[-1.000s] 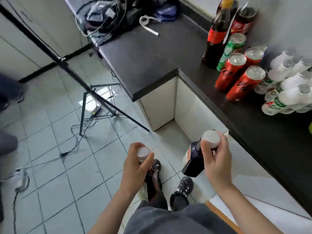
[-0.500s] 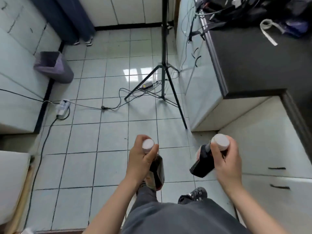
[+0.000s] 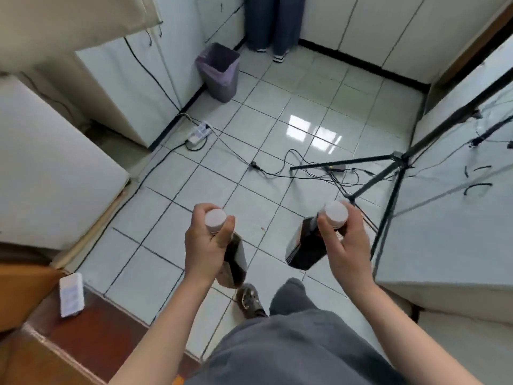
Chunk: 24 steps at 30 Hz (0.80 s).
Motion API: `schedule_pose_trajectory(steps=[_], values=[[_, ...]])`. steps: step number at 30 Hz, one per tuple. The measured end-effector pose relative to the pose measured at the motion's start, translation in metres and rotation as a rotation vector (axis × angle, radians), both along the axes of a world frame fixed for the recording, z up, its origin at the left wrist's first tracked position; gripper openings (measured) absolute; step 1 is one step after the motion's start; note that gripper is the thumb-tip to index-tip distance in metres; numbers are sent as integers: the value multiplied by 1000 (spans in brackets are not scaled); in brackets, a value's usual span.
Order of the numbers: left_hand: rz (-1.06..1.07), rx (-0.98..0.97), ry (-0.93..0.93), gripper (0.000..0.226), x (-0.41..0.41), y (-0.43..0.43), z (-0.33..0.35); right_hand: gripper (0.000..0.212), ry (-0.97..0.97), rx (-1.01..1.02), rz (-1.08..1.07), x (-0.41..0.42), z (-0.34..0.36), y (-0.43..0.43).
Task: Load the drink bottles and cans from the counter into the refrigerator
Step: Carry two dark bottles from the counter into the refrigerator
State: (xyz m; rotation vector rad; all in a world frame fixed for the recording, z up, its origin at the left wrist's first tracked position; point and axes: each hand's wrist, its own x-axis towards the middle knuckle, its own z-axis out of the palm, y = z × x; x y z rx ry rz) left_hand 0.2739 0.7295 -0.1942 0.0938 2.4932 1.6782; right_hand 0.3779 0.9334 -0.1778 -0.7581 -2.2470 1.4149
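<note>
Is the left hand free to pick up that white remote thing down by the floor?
Probably not: the left hand is wrapped around a dark bottle, and the white remote lies apart, low to the left.

A single head-worn camera looks steeply down, close over the hands, at the tiled floor (image 3: 277, 129).

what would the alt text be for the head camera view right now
Seen from above, the left hand and right hand each grip a dark, white-capped drink bottle by the neck over a white tiled floor. Cables, a tripod and a lined bin lie ahead.
</note>
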Motion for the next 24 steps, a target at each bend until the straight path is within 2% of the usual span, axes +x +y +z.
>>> schedule_pose_trajectory(steps=[11, 14, 20, 24], values=[[438, 28, -38, 19, -88, -100, -6, 26, -46, 10, 520, -200, -16, -85], [592, 17, -26, 25, -122, -129, 3, 28, -57, -9, 654, -263, -17, -115], [811, -37, 48, 23, -195, -178, 24, 28, -27, -3, 919, -383, -9, -183], [1015, -16, 103, 25, -214, -202, 30, 38, -37, 12, 1068, -438, -3, -233]])
